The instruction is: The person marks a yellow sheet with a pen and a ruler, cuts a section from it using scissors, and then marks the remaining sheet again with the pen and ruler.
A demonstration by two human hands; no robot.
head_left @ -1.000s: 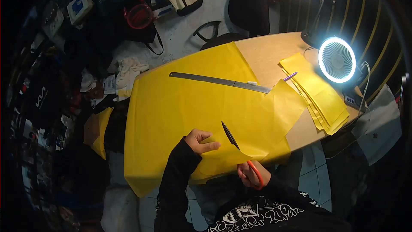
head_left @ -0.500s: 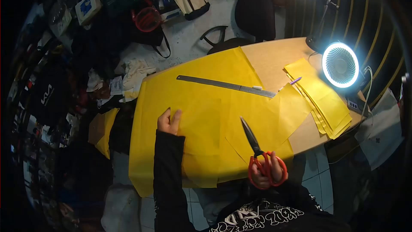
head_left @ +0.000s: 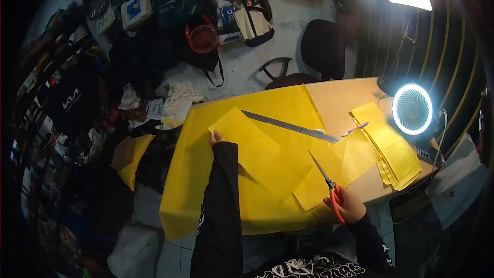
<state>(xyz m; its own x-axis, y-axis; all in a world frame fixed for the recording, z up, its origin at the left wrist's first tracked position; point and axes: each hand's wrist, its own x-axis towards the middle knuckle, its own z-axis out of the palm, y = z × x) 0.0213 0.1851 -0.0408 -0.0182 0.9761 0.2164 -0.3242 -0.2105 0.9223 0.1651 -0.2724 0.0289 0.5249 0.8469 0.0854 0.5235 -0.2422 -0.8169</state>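
Observation:
My left hand [head_left: 217, 137] pinches the left edge of a cut yellow sheet [head_left: 262, 152], raised above the larger yellow material [head_left: 188, 190] that covers the table. In my right hand [head_left: 350, 205] are orange-handled scissors [head_left: 332, 185], their dark blades pointing up and left with the tips together or nearly so. Another cut yellow piece [head_left: 314, 188] lies under the blades. A metal ruler [head_left: 285, 125] rests slantwise on the material beyond my hands, its left end partly covered by the raised sheet. A small white object [head_left: 319, 131] sits by the ruler.
Folded yellow pieces [head_left: 388, 149] are stacked at the right, with a purple pen [head_left: 363, 125] beside them. A lit ring fan [head_left: 412, 109] and a power strip [head_left: 424, 154] stand near the right edge. A dark chair [head_left: 322, 49] is behind the wooden table [head_left: 345, 93].
My left hand has taken hold of the yellow sheet and lifted it. My right hand has turned the scissors edge-on and moved right. The whole view has shifted.

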